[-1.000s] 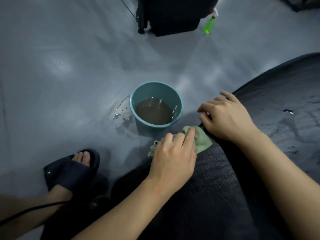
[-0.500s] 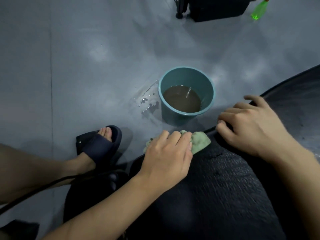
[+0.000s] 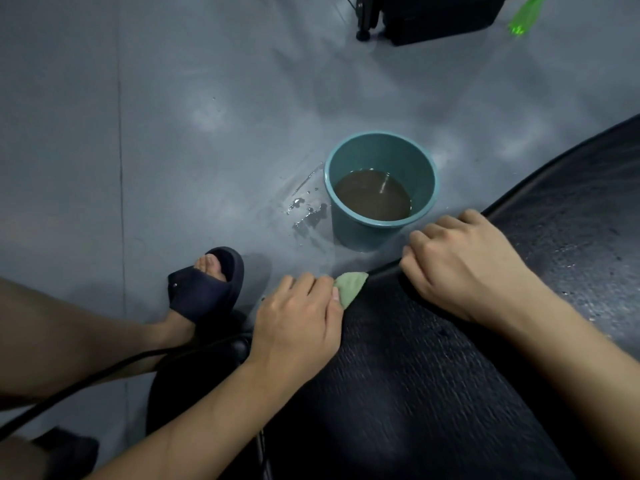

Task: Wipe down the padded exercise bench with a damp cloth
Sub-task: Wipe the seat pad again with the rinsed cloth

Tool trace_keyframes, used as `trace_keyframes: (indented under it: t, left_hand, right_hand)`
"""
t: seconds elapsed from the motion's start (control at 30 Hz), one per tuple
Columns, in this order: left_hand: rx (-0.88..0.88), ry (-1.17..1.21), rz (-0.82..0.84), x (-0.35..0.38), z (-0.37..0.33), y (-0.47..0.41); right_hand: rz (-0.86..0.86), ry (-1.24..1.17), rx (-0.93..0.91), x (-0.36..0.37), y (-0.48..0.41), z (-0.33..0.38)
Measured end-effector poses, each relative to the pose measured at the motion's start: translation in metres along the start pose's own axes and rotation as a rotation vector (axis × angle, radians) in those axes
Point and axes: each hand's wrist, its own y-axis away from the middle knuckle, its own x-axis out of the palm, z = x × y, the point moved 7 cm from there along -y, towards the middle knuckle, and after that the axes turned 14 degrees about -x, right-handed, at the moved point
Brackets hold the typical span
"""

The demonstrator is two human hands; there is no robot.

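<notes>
At the near-left edge of the black textured padded bench [image 3: 433,393], the left hand [image 3: 298,318] curls its fingers over a pale green cloth [image 3: 351,285], pressing it there. Beyond stands a teal plastic bucket [image 3: 363,233] of brown water. Further right, the right hand [image 3: 462,268] grips the same edge with bent fingers.

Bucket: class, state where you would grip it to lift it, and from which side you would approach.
Grip the bucket by its rim, from above on the far-left side: no handle shows, the bench and right hand crowd the near side, and it stands upright holding brown water, so lift level.
</notes>
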Motion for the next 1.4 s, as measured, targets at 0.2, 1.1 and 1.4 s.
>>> trace_keyframes:
  t: [0.2,1.1,1.4]
  left_hand:
    - [-0.098,0.028,-0.010,0.002,-0.005,-0.004]
    - [-0.154,-0.126,0.369,0.008,0.009,0.008]
    - [-0.192,0.034,0.267,0.012,0.010,0.001]
  right_hand:
    - [0.060,-0.058,0.052,-0.001,-0.008,-0.001]
    - [-0.109,0.069,0.193,-0.010,0.015,-0.039]
    - [-0.094,0.105,0.223,-0.006,0.015,-0.042]
